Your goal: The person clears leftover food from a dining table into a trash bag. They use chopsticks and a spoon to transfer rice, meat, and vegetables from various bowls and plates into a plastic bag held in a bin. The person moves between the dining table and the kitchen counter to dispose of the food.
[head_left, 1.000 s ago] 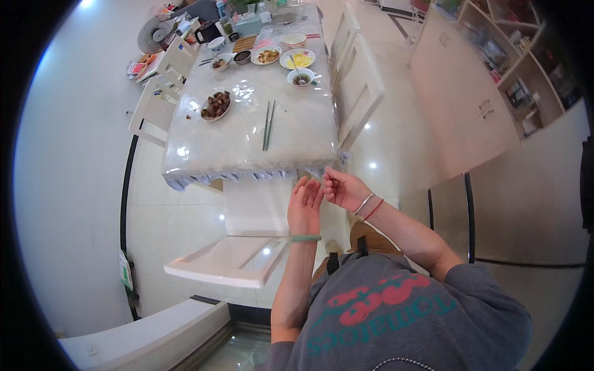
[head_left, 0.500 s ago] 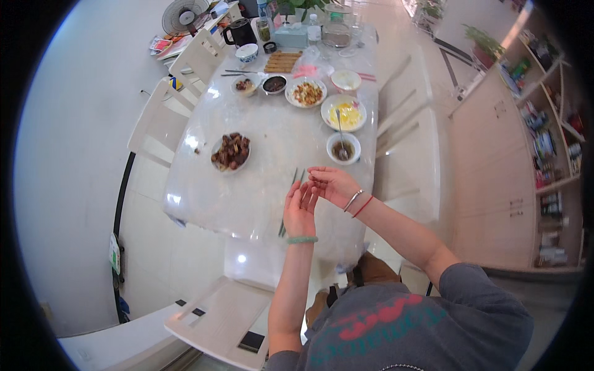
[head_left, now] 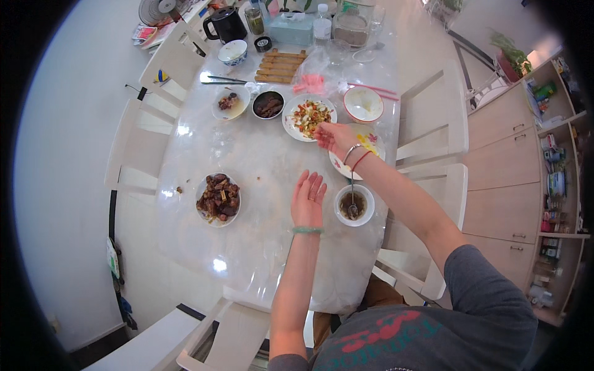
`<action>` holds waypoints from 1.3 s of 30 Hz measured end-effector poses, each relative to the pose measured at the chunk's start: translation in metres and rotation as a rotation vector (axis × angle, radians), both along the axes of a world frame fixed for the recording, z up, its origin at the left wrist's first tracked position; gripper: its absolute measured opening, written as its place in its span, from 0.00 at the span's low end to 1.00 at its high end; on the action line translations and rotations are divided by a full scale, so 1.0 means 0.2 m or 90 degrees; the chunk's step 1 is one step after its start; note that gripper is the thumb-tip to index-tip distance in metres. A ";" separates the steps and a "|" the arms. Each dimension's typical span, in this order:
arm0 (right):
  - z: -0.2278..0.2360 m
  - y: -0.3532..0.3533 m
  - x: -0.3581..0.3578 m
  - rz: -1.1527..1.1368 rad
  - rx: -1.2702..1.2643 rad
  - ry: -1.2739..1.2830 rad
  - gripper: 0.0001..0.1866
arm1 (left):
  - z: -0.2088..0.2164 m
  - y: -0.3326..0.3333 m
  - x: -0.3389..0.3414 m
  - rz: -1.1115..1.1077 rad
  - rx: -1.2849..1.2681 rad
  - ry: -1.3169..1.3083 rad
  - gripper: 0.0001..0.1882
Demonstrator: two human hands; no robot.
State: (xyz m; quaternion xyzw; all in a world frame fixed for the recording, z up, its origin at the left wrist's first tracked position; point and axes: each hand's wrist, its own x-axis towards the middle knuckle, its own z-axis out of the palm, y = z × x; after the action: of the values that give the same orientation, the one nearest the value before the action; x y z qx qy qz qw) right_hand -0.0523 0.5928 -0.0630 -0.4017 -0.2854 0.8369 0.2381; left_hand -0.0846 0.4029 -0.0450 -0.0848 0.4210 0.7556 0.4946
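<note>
My left hand (head_left: 308, 201) hovers over the near middle of the table, palm up, fingers stretched out with nothing in them. A green bead bracelet (head_left: 307, 230) circles that wrist. Farther forward, my right hand (head_left: 337, 140) is above a plate with yellow food remains (head_left: 338, 166), covering part of it. Its fingers are slightly bent and apart, and look free of any object. Just beyond their tips is a white plate of diced food (head_left: 309, 117). A small white bowl of dark broth with a spoon (head_left: 354, 205) stands between my forearms.
A plate of brown meat chunks (head_left: 218, 199) stands at left. Farther back are a dark bowl (head_left: 268, 105), a bowl with leftovers (head_left: 231, 102), a red-rimmed bowl (head_left: 363, 104), a slatted wooden trivet (head_left: 280, 66) and a black kettle (head_left: 226, 25). White chairs (head_left: 432, 117) line the table.
My hands, close together before, are now apart. The right one has reached forward over the yellow-food plate. The view has shifted closer over the table, and the green chopsticks no longer show.
</note>
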 end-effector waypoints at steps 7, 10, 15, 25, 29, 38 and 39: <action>-0.21 0.24 -0.12 0.004 0.645 -0.464 0.12 | -0.28 0.26 -0.27 0.019 -0.068 0.002 0.25; -0.32 0.32 -0.17 0.018 0.761 -0.582 0.15 | -0.37 0.38 -0.34 0.010 -0.101 0.016 0.27; -0.38 0.41 -0.29 0.109 0.806 -0.656 0.19 | -0.54 0.51 -0.45 0.025 -0.140 0.079 0.27; -0.45 0.44 -0.37 0.163 0.791 -0.674 0.18 | -0.61 0.55 -0.54 0.033 -0.216 0.209 0.20; -0.40 0.38 -0.29 0.201 0.754 -0.594 0.16 | -0.52 0.42 -0.49 -0.007 -0.255 0.213 0.17; -0.32 0.12 -0.26 0.442 0.601 -0.410 0.15 | -0.38 -0.14 -0.38 0.042 -0.293 0.185 0.17; -0.31 0.09 -0.27 0.468 0.590 -0.409 0.15 | -0.35 -0.18 -0.35 0.041 -0.307 0.178 0.17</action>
State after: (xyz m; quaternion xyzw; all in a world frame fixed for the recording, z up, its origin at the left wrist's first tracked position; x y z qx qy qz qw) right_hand -0.1059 0.6101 -0.1251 -0.3638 -0.7897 0.4938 -0.0112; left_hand -0.1546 0.3669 -0.1159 -0.1088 0.6498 0.6534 0.3729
